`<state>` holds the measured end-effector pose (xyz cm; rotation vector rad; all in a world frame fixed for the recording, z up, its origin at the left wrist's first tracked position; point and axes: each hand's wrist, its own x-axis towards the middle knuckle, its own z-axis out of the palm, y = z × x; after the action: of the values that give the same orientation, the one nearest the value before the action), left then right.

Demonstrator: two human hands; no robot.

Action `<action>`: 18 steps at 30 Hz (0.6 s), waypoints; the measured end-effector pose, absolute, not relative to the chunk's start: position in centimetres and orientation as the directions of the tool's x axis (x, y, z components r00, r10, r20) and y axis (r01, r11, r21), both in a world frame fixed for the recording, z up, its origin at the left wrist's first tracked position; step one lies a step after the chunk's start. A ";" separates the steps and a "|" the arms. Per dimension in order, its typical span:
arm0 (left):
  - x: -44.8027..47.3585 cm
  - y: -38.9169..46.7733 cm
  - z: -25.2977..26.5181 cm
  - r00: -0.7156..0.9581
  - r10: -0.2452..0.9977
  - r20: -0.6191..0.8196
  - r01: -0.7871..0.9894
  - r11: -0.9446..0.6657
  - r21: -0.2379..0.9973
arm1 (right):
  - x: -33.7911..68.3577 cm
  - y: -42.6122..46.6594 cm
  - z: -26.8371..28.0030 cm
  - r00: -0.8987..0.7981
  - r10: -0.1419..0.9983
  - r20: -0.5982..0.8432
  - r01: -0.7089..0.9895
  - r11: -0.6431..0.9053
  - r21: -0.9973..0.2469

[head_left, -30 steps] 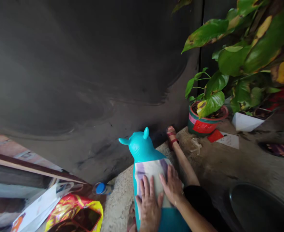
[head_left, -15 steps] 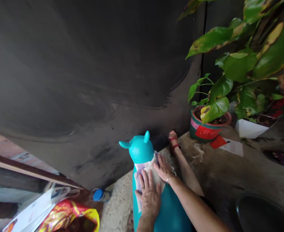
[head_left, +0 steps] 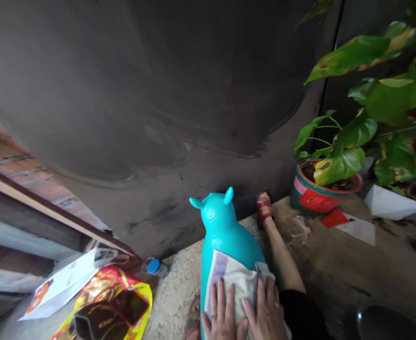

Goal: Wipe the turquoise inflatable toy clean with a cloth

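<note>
A turquoise inflatable animal toy (head_left: 222, 231) with two small ears stands between my legs on the concrete floor. A pale cloth (head_left: 234, 278) with purple stripes lies over its back. My left hand (head_left: 222, 317) and my right hand (head_left: 267, 315) press flat on the cloth side by side, fingers spread, at the bottom edge of the view. My right leg stretches forward beside the toy, ending in a red sandal (head_left: 264, 208).
A dark wall (head_left: 158, 94) rises just ahead. A red-and-green pot (head_left: 314, 196) with a leafy plant stands at right, papers (head_left: 355, 225) beside it. A blue-capped bottle (head_left: 153, 267), a colourful bag (head_left: 105, 304) and a white bag (head_left: 64, 283) lie at left. A dark basin (head_left: 388, 323) is at lower right.
Both hands slid the cloth back from the toy's neck toward me along its back. The view shifted left, so the plants moved toward the right edge.
</note>
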<state>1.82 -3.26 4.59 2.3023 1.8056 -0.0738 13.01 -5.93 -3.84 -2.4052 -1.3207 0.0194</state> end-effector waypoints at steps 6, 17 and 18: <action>3.0 2.7 7.3 0.144 0.952 -0.269 0.949 -0.057 0.309 | 15.0 6.6 6.1 0.415 0.908 -0.054 0.858 -0.411 -0.308; 0.2 -5.2 5.5 0.161 0.897 -0.411 0.943 -0.016 0.333 | 14.0 -8.7 -0.5 0.300 0.938 0.174 0.935 -0.253 -0.248; 0.0 -5.3 5.5 0.174 0.890 -0.421 0.936 -0.016 0.353 | 13.9 -8.8 -0.6 0.296 0.939 0.172 0.938 -0.252 -0.238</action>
<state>-0.02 -5.29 5.52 1.9048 1.7160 -0.1070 13.90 -8.75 -0.58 -2.2745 -1.7056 0.0074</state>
